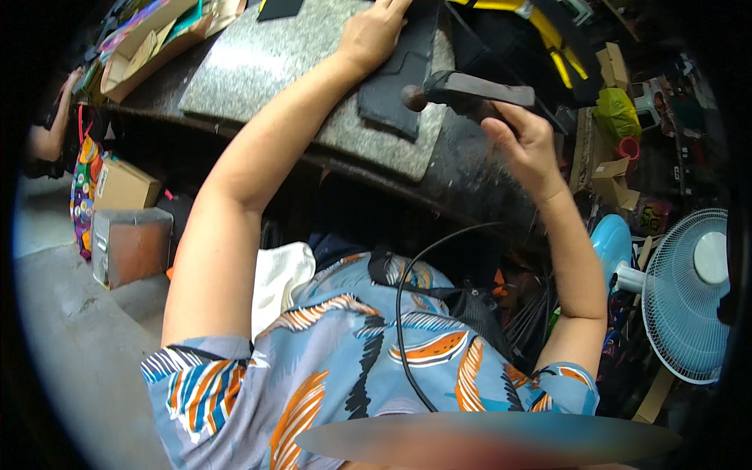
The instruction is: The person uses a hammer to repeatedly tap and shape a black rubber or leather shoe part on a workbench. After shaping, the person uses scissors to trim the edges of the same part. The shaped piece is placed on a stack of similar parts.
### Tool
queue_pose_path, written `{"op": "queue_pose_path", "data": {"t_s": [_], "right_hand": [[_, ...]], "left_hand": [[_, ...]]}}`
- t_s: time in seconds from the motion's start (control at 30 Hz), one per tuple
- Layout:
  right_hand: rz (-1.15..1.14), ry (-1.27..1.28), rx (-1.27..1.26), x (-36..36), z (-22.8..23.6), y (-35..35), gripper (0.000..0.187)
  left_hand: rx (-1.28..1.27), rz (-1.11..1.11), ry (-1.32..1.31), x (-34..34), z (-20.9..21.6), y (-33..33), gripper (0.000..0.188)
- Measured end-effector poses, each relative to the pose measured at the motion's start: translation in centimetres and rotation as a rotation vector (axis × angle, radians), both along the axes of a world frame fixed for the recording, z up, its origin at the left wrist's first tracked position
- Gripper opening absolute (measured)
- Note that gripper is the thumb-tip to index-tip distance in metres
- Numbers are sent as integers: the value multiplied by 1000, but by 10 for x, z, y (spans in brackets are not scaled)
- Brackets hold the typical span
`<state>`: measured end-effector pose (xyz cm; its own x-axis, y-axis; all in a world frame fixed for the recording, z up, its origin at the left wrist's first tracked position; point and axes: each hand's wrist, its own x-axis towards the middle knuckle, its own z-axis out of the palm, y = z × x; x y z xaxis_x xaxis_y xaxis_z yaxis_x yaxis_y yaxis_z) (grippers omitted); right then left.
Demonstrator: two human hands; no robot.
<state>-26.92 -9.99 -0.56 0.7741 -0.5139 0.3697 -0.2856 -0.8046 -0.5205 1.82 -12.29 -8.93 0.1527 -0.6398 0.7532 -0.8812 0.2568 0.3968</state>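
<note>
My right hand (533, 145) is closed around a hammer (478, 90), raised above the right edge of the bench. The hammer has a rounded dark face on its left end and a long flat end on its right. Its handle is mostly hidden behind the head and my fingers. Farther up, my left hand (372, 39) rests on a black flat piece (392, 98), fingers stretched toward the top edge of the view, where the tips are partly cut off. The black piece lies on a speckled grey stone slab (258, 74), under the hammer's rounded end.
The slab sits on a dark workbench (478, 168). Black material with yellow strips (560, 47) lies at the far right. A fan (685, 294) stands right of my arm. Cartons (125, 184) and a metal box (133, 247) stand left. Another person's arm (55, 125) shows far left.
</note>
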Motion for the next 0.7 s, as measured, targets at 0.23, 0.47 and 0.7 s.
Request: {"op": "queue_pose_path", "data": {"t_s": [0.23,0.47,0.7], "right_hand": [[20,163,-196,-14,-35,-3,34],[-78,27,-364,-28,-42,-1,51],[-82,47,-401,-24,-40,5,46]], "left_hand": [[99,135,17,13,22,16,63],[-253,103,17,22,96,21,87],[-460,331,-259,-83,183,-58,22]]}}
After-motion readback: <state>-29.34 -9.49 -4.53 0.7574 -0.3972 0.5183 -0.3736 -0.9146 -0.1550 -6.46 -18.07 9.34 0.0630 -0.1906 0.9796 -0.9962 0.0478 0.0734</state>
